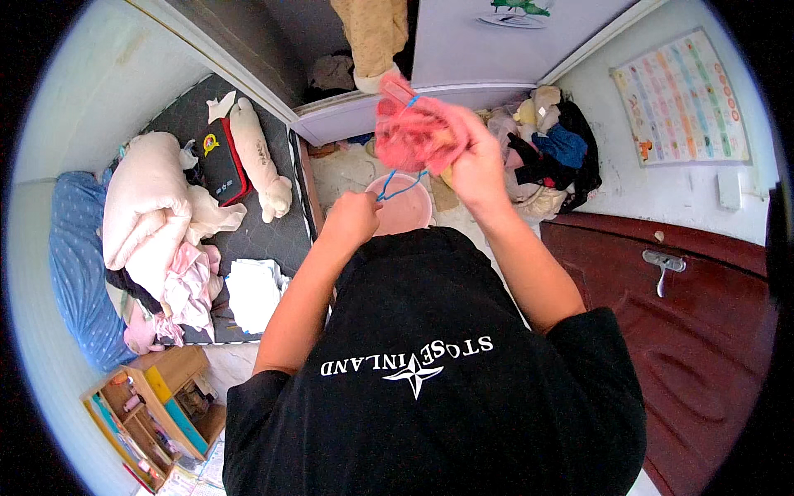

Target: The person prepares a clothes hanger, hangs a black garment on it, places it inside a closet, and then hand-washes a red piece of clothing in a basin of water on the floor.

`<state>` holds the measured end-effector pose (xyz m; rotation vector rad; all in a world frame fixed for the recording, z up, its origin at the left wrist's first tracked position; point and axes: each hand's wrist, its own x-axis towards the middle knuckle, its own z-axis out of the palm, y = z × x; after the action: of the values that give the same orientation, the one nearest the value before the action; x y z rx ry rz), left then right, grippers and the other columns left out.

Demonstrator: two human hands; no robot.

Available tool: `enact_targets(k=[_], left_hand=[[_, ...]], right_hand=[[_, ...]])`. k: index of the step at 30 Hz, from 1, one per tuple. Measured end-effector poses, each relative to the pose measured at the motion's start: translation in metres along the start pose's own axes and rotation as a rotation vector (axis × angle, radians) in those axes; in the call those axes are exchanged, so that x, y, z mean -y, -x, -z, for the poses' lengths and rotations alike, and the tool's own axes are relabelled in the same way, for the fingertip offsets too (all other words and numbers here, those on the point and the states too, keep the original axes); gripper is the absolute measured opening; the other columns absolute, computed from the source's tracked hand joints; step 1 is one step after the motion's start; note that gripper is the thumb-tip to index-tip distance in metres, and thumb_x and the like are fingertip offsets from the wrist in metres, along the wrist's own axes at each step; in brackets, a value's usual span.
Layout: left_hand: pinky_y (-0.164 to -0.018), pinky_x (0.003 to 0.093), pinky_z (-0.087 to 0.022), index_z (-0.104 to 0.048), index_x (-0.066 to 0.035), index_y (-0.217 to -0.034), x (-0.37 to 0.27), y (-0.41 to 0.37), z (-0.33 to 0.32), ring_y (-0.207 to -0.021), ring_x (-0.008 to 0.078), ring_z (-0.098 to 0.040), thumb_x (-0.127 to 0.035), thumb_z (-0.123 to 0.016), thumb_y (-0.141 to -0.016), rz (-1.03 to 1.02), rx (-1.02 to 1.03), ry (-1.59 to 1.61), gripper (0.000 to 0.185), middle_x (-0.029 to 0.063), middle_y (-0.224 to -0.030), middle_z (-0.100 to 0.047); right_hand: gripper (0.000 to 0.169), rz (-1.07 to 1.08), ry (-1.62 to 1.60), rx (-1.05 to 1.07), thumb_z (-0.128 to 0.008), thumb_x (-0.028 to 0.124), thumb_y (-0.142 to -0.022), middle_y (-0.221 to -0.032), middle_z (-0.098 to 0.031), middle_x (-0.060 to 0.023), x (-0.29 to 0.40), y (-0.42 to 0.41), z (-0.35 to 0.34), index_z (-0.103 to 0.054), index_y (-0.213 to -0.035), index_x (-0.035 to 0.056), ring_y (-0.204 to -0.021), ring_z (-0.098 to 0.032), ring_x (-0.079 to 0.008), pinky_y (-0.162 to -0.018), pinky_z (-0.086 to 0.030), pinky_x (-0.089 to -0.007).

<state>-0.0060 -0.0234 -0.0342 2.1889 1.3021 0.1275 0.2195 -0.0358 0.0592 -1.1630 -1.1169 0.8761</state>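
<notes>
In front of me, my right hand (481, 167) grips a bunched red cloth (419, 127), slightly blurred. My left hand (353, 217) closes on one end of a thin blue loop (403, 188), which runs up to the cloth's lower edge. Another bit of blue shows across the upper part of the cloth. Whether the loop is a wire hanger or a cord I cannot tell. Below both hands a pink basin (406, 211) stands on the floor, partly hidden by my black shirt.
A wardrobe with a white sliding door (471, 49) stands ahead, a beige garment (372, 37) hanging inside. Piled clothes (552, 149) lie to its right. The bed at left bears a folded quilt (149, 198) and white papers (254, 294). A dark red door (688, 347) is at right.
</notes>
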Motion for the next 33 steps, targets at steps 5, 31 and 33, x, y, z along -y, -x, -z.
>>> enact_targets(k=[5, 31, 33], left_hand=[[-0.074, 0.0568, -0.056, -0.074, -0.002, -0.094, -0.024, 0.003, 0.019, -0.078, 0.0476, -0.069, -0.012, -0.062, -0.093, -0.062, -0.098, 0.089, 0.016, 0.0290, -0.074, -0.066], [-0.078, 0.0581, -0.055, -0.069, 0.000, -0.086, -0.057, -0.013, 0.057, -0.080, 0.0486, -0.069, -0.015, -0.061, -0.089, -0.015, -0.185, 0.037, 0.018, 0.0303, -0.084, -0.069], [-0.079, 0.0584, -0.055, -0.070, 0.002, -0.089, -0.057, -0.012, 0.059, -0.081, 0.0491, -0.068, -0.020, -0.062, -0.088, 0.016, -0.164, 0.035, 0.023, 0.0310, -0.083, -0.068]], right_hand=[[0.045, -0.084, 0.002, 0.146, -0.064, -0.006, -0.082, -0.123, -0.066, -0.0137, -0.017, 0.015, -0.010, -0.066, -0.127, -0.0003, -0.114, -0.064, -0.0257, -0.102, -0.049, -0.0354], [0.056, -0.378, -0.084, 0.240, -0.073, 0.011, -0.089, -0.130, -0.064, -0.0093, -0.031, 0.013, -0.008, -0.050, -0.140, 0.0029, -0.121, -0.060, -0.0179, -0.105, -0.047, -0.0348], [0.058, -0.320, -0.076, 0.344, -0.077, 0.011, -0.087, -0.126, -0.064, -0.0063, -0.033, 0.011, -0.001, -0.052, -0.138, 0.0038, -0.116, -0.060, -0.0155, -0.102, -0.049, -0.0337]])
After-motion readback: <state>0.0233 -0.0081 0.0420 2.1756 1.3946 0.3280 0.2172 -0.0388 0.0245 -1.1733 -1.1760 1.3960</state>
